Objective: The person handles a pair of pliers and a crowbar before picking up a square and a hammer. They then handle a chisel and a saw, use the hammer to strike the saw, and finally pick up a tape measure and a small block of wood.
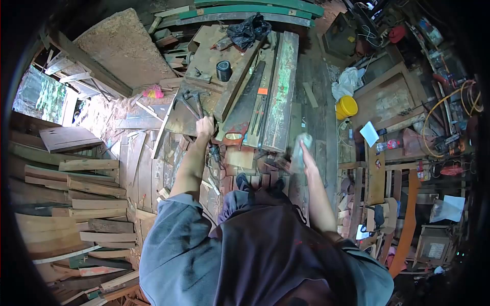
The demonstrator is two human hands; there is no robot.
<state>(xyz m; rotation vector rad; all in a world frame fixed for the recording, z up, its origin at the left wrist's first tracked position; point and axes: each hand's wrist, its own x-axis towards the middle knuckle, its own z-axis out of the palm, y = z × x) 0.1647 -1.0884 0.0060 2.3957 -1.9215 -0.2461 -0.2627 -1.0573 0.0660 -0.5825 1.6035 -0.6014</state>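
Observation:
My left hand is closed around the handles of what look like two hammers, their heads over the near left part of the workbench. Right of it, a handsaw with an orange-red handle lies on the bench. My right hand is out past the bench's right side, fingers around a pale, translucent, motion-blurred object whose kind I cannot tell. Between the hands lies a long board with worn green paint, beside a narrow tool with an orange band.
A black round container and a black plastic bag sit farther back on the bench. Stacked wood offcuts line the left. A yellow bucket stands at right, near cluttered shelves. Wood scraps lie around my feet.

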